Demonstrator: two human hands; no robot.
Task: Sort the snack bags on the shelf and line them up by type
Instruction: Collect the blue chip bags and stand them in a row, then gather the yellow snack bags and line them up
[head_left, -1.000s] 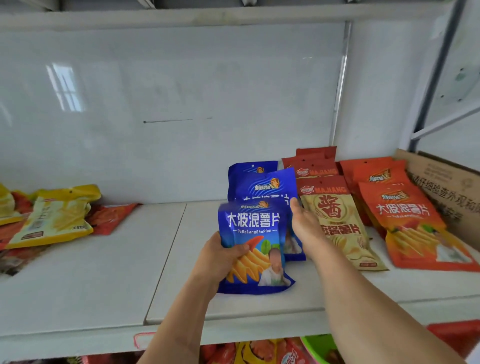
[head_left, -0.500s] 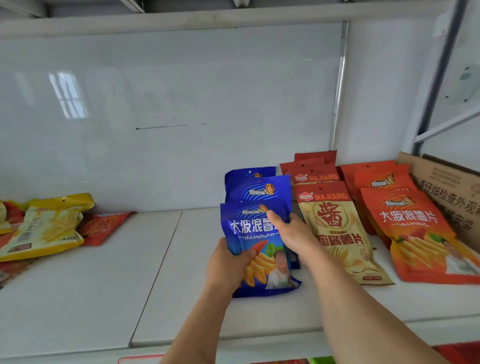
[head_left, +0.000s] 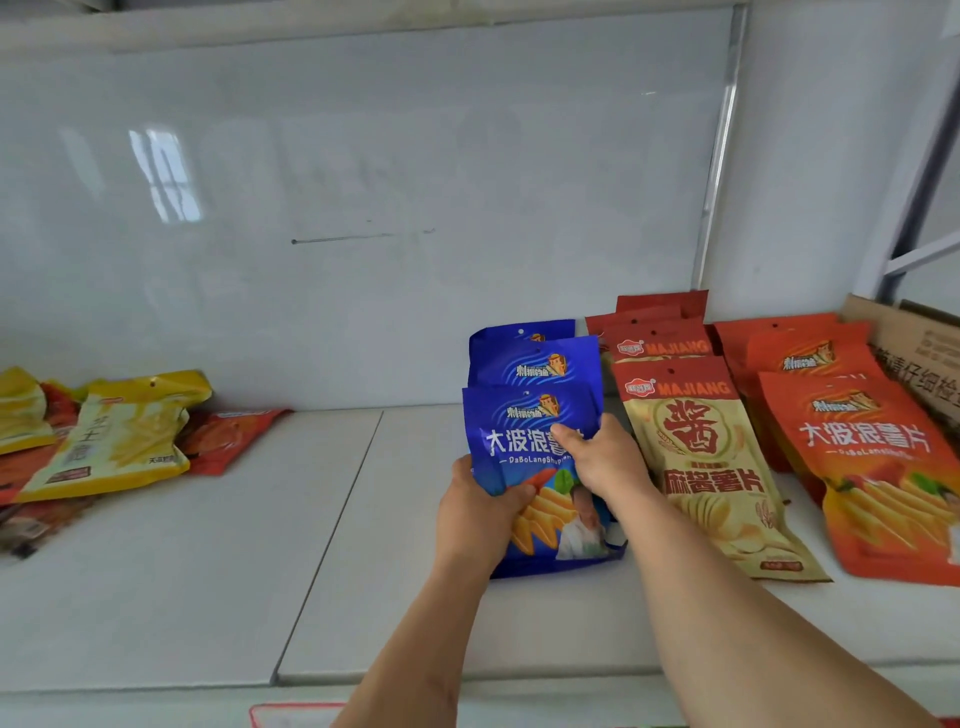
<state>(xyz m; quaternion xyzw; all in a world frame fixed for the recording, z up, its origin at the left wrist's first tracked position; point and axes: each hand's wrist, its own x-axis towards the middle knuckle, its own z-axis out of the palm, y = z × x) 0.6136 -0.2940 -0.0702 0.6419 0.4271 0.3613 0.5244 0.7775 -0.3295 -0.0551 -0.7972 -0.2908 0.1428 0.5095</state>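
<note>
A blue snack bag (head_left: 519, 436) leans at the front of a row of blue bags (head_left: 535, 358) on the white shelf (head_left: 208, 571). My left hand (head_left: 478, 514) grips its lower left edge. My right hand (head_left: 597, 457) holds its right side, thumb across the printed front. Right of the blue row stands a row of beige MAJIANG bags (head_left: 696, 457), then a row of orange bags (head_left: 872, 467). A loose heap with a yellow bag (head_left: 119, 436) and a red-orange bag (head_left: 228, 436) lies at the far left.
A brown cardboard box (head_left: 914, 353) stands at the far right behind the orange bags. The white back panel (head_left: 363, 208) closes the shelf behind. A seam (head_left: 332, 535) splits the shelf boards left of the blue bags.
The blue bag has gone back and now leans against the blue row. My right hand slid from its top right corner down onto its right side. The camera moved closer.
</note>
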